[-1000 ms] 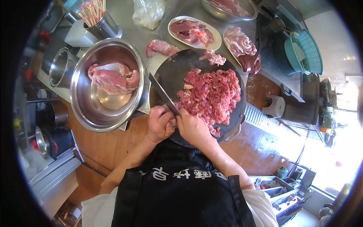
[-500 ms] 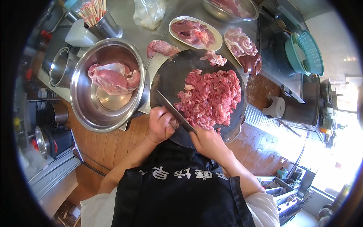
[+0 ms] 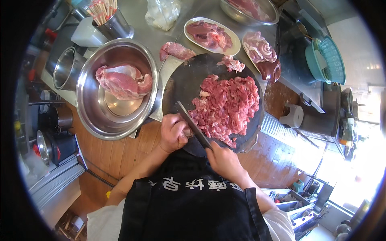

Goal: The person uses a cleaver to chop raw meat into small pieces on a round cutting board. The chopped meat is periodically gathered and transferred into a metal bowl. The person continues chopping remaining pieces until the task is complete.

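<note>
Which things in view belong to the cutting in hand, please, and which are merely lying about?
Belongs to the job:
- knife, in the right hand
- meat piece, in the left hand
- dark round board
- cut meat

Seemingly lying about:
- sticks in a metal cup
- plastic bag
- turquoise basket
- white stool

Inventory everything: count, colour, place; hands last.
Chopping board: 1, dark, centre
Chopped meat: one pile, red, on board
Knife: 1, grey, over board's near left
Meat trimmings: one clump, pink, board's far edge
Left bowl: 1, silver, left of board
Large meat piece: 1, pink, in left bowl
Loose meat: 1, pink, beyond board
Oval plate: 1, white, beyond board
Pale meat: one heap, pink, right of plate
Far bowl: 1, silver, top
Bag: 1, clear, top
Sticks: several, pale, upper left
Basket: 1, turquoise, upper right
Edge clutter: uncounted, mixed colours, picture edges
Apron: 1, black, bottom
Left hand: 1, bare, closed on pale lump
Right hand: 1, bare, on knife
</note>
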Available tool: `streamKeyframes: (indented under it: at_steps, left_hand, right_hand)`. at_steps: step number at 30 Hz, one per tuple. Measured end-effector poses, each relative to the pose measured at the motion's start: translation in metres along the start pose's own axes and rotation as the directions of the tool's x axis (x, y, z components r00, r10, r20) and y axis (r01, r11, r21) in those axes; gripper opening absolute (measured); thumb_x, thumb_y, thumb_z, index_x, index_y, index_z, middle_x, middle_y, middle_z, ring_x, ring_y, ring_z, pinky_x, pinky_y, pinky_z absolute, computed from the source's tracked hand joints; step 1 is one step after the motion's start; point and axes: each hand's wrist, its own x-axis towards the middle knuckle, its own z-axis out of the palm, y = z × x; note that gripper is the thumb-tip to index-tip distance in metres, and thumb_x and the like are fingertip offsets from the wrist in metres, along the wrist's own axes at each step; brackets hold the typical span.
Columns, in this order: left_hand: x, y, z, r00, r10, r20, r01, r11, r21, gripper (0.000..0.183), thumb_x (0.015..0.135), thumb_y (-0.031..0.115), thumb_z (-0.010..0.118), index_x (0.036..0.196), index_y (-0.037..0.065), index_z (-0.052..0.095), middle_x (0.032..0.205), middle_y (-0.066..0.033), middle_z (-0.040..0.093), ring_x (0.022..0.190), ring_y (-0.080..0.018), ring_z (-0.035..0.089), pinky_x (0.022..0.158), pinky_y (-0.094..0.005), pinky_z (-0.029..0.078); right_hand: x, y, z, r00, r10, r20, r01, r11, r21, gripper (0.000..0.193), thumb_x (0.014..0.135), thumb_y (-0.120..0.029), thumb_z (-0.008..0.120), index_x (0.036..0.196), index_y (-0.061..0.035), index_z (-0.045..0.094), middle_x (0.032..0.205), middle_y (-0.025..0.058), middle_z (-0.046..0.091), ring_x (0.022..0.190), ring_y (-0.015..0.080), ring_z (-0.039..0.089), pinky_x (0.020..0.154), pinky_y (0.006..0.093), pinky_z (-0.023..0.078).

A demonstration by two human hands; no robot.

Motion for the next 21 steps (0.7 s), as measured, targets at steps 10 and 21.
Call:
streamKeyframes:
  at_steps: [10,21]
  left_hand:
    - [0.0,-0.003,0.004,0.998,0.006,-0.056,-0.008,1.0,-0.027,0.02,0.082,0.023,0.053,0.088,0.004,0.057,0.091,-0.0135,0.055,0.08,-0.0327,0.053,0.07,-0.0417,0.044]
    - [0.002,-0.003,0.001,1.0,0.024,-0.009,-0.024,1.0,-0.003,0.022,0.079,0.023,0.054,0.088,0.004,0.058,0.09,-0.0138,0.055,0.08,-0.0333,0.054,0.073,-0.0425,0.043]
  right_hand:
    - [0.017,0.01,0.008,1.0,0.025,-0.02,-0.025,0.999,-0.028,0.02,0.092,-0.024,0.053,0.097,-0.005,0.053,0.066,0.0244,0.061,0.065,0.0436,0.062,0.059,0.0537,0.049]
    - [0.018,0.007,-0.007,0.996,-0.09,0.011,0.09,0.996,0.027,0.02,0.092,-0.022,0.052,0.093,-0.002,0.054,0.067,0.0269,0.059,0.067,0.0467,0.059,0.062,0.0542,0.047]
